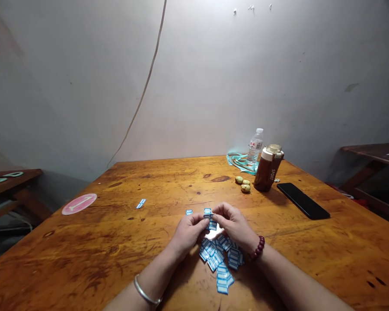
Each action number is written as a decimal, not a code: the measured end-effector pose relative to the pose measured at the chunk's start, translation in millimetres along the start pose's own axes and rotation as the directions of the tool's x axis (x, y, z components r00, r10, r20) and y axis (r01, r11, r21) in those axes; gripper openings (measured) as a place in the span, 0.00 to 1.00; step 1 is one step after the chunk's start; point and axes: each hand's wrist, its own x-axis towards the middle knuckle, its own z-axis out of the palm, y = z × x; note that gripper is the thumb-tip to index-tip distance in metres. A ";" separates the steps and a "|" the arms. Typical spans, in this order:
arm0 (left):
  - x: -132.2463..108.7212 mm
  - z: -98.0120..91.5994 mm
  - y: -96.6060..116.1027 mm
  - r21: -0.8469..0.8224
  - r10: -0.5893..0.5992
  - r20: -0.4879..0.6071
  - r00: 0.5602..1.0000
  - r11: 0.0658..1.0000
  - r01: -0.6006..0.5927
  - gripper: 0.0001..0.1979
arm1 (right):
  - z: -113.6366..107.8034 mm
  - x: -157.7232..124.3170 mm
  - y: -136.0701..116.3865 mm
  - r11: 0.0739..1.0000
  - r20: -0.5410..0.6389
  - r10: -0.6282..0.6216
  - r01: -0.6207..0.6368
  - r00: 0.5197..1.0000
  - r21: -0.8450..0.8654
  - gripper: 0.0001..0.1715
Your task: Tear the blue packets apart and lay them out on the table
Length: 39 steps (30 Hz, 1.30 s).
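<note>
Between the fingertips of my left hand [189, 231] and my right hand [235, 224] is a small blue-and-white label piece [211, 223]. Both hands are closed in a pinch on it, just above the table. Below them lies a loose pile of blue-and-white label pieces [215, 255], partly overlapping. One small label [189, 212] rests on the wood just beyond my left hand. Farther left lies another label piece [141, 203], apart from the rest. What is printed on the labels is too small to read.
The wooden table [168, 181] meets a grey wall. At right stand a brown SPORT bottle [266, 172] and a clear water bottle [255, 147] by turquoise ribbon [236, 162]. Several small yellowish round items [245, 188] and a black phone [303, 201] lie near. A pink disc [79, 204] is left.
</note>
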 end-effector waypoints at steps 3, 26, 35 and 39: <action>-0.6 -1.2 2.5 -0.002 -0.040 -0.040 0.998 0.999 0.040 0.14 | -2.1 0.7 -2.0 0.999 -0.038 0.000 -0.002 0.999 -0.043 0.08; 1.1 -12.5 9.0 0.060 0.163 -0.162 0.973 0.986 -0.155 0.12 | -6.3 -6.7 3.5 0.906 0.277 0.013 0.106 0.961 -0.411 0.08; 3.6 -12.9 5.8 0.061 0.164 -0.156 0.974 0.986 -0.156 0.11 | 8.3 -11.4 5.9 0.776 0.391 0.032 0.224 0.920 -0.590 0.13; 3.7 -13.8 5.9 0.069 0.149 -0.142 0.978 0.988 -0.141 0.11 | 6.8 -8.4 12.2 0.813 0.344 0.024 0.183 0.939 -0.553 0.07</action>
